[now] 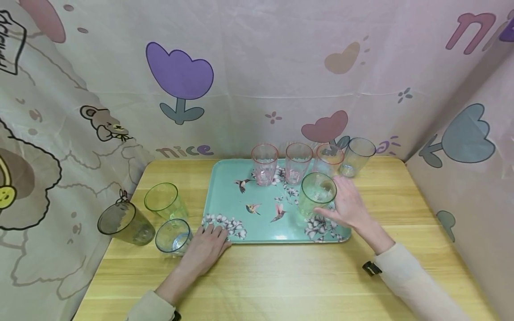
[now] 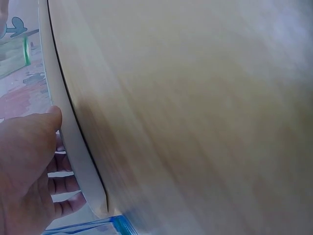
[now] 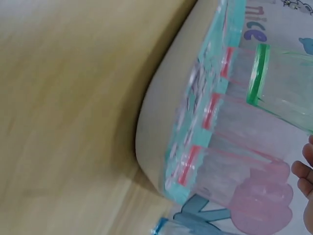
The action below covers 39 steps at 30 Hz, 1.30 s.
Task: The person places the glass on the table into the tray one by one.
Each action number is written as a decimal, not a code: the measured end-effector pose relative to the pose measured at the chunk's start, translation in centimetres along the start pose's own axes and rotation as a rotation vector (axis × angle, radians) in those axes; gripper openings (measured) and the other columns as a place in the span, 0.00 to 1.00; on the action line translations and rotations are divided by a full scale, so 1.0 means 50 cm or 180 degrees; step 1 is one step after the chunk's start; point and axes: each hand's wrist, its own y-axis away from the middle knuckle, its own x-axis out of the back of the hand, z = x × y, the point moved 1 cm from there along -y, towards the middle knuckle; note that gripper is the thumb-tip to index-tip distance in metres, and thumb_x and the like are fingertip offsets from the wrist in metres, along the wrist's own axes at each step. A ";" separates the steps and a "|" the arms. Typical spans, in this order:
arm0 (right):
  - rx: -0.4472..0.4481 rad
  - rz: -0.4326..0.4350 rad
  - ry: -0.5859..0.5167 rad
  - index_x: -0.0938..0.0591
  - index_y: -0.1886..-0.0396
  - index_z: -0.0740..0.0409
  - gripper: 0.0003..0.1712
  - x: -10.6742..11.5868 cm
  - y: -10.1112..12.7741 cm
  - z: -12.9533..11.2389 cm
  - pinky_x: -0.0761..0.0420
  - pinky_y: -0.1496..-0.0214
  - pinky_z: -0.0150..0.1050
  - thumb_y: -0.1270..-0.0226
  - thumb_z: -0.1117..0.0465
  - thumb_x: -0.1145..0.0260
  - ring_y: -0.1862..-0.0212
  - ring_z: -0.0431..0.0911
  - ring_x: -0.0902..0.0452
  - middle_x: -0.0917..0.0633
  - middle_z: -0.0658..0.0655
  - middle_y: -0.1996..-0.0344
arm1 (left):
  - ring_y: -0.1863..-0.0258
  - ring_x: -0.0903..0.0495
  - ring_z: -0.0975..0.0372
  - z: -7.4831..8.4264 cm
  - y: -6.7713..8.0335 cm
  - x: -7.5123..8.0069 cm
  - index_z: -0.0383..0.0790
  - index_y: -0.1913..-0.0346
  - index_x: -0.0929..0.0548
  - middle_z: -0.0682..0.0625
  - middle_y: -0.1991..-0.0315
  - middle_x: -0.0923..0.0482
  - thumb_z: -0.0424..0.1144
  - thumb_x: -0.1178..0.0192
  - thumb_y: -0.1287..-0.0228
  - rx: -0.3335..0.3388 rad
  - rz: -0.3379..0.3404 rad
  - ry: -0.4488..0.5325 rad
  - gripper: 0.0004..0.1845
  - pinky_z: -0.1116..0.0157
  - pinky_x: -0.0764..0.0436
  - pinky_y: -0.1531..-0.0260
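My right hand holds a clear green drinking glass over the right part of a turquoise tray, with the thumb on the near side. In the right wrist view, the glass's green-tinted base appears raised off the tray, and only fingertips show at the right edge. My left hand rests on the tray's near left corner. Its fingers and thumb touch the pale rim in the left wrist view. Three pink-tinted glasses stand along the tray's back right.
Left of the tray stand a green glass, a dark grey glass and a blue-rimmed glass, the last close to my left hand. Another blue-rimmed glass stands beside the tray's back right corner. Patterned curtains surround the wooden table.
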 end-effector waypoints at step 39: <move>-0.0258 -0.0652 -0.0202 0.23 0.43 0.61 0.44 -0.066 0.003 -0.013 0.22 0.39 0.56 0.39 0.27 0.32 0.47 0.56 0.21 0.17 0.61 0.51 | 0.61 0.20 0.53 0.000 0.000 0.000 0.43 0.59 0.23 0.49 0.65 0.21 0.54 0.40 0.23 -0.0005 -0.0034 -0.0007 0.17 0.49 0.17 0.53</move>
